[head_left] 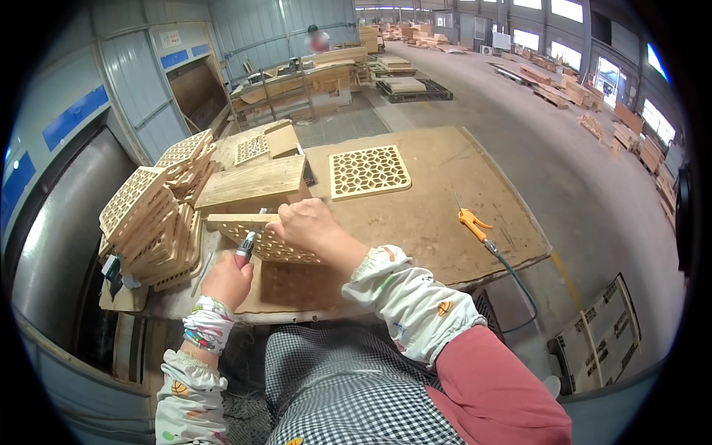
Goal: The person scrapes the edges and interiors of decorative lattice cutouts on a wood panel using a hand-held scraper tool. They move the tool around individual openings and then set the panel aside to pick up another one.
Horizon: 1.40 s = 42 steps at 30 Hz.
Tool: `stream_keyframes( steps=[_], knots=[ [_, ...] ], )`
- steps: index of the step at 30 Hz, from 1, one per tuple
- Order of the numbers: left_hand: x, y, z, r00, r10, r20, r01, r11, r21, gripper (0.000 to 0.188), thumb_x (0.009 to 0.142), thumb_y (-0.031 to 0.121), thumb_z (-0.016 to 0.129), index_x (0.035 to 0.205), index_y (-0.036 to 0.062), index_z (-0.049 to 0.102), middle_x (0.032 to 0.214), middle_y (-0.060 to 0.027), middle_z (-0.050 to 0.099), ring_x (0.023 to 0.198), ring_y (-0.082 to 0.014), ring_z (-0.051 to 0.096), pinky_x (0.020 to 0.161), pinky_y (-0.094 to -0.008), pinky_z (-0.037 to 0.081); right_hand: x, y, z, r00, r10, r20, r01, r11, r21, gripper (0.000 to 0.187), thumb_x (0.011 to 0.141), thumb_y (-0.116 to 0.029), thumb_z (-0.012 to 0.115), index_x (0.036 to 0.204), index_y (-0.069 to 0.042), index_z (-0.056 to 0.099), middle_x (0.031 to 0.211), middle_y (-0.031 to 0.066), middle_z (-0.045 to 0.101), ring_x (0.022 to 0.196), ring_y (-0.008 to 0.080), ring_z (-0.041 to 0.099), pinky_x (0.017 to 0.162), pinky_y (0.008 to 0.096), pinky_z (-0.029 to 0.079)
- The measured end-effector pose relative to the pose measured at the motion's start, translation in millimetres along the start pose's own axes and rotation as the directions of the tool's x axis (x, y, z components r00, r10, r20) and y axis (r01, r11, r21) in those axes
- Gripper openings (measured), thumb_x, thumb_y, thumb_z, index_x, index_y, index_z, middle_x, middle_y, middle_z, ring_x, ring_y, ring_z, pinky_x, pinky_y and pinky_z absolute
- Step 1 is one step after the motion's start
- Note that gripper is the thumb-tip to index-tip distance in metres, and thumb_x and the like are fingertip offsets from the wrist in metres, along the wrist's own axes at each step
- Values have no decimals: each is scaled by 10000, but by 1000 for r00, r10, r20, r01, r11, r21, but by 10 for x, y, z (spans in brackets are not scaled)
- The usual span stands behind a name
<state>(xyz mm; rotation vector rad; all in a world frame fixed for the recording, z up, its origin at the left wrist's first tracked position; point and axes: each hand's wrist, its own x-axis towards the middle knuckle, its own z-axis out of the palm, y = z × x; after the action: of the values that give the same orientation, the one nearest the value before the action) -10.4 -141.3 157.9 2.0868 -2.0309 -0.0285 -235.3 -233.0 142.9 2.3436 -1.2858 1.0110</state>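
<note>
My left hand (227, 282) is closed round a slim tool with a red body and a silver tip (245, 247); its exact kind is unclear. The tip is close to the pierced face of a light wooden lattice panel (285, 250), which stands tilted on its edge. My right hand (310, 224) grips that panel by its upper edge, fingers curled over the far side. Just behind it stands a wooden box or block (252, 182). Another lattice panel (369, 171) with a geometric cut-out pattern lies flat farther back on the brown-topped table (437, 222).
Stacked lattice panels (152, 215) fill the table's left side. An orange air blow gun (475, 224) lies at the right, its hose (523, 282) hanging over the edge. A metal-walled booth (70, 245) stands left. Far back, a person (319, 40) is near another bench (297, 85).
</note>
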Motion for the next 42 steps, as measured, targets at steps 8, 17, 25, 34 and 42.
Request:
stream_keyframes(
  steps=[8, 17, 25, 34, 42],
  knots=[
    [-124, -117, 53, 995, -62, 80, 76, 980, -182, 539, 1001, 466, 608, 1141, -53, 649, 898, -292, 751, 810, -447, 750, 781, -539, 590, -27, 9, -20, 997, -15, 72, 10, 998, 66, 479, 986, -499, 697, 814, -52, 698, 740, 170, 745, 770, 352, 769, 740, 457, 602],
    [-112, 156, -196, 981, -73, 179, 100, 984, -145, 564, 1015, 477, 583, 1188, -59, 597, 901, -284, 753, 742, -419, 756, 750, -523, 601, -4, 107, -59, 999, -30, 39, 28, 999, 36, 474, 943, -509, 728, 797, -59, 742, 758, 157, 769, 776, 316, 786, 749, 423, 616],
    [64, 181, 77, 999, -24, 34, 26, 998, -59, 538, 1024, 481, 595, 1181, -34, 592, 990, -325, 745, 953, -504, 729, 870, -576, 572, 56, 301, 74, 998, -65, 6, 64, 996, 61, 471, 945, -489, 735, 780, -49, 717, 691, 177, 732, 715, 335, 768, 695, 436, 610],
    [77, 74, 241, 997, -52, -58, 42, 984, -173, 501, 1031, 482, 603, 1128, -9, 578, 931, -315, 741, 898, -524, 718, 804, -612, 566, 273, 485, 175, 974, -139, 179, 147, 988, -34, 457, 1056, -450, 604, 885, -38, 702, 821, 182, 754, 815, 347, 763, 722, 488, 600],
    [255, 21, 333, 993, -32, 118, 75, 921, -381, 438, 1046, 416, 600, 1121, -15, 588, 879, -216, 731, 750, -393, 735, 690, -512, 589, 288, 439, 112, 964, -46, 264, 70, 994, -81, 534, 1060, -543, 573, 918, -52, 728, 821, 202, 768, 811, 372, 771, 754, 489, 609]
  ],
)
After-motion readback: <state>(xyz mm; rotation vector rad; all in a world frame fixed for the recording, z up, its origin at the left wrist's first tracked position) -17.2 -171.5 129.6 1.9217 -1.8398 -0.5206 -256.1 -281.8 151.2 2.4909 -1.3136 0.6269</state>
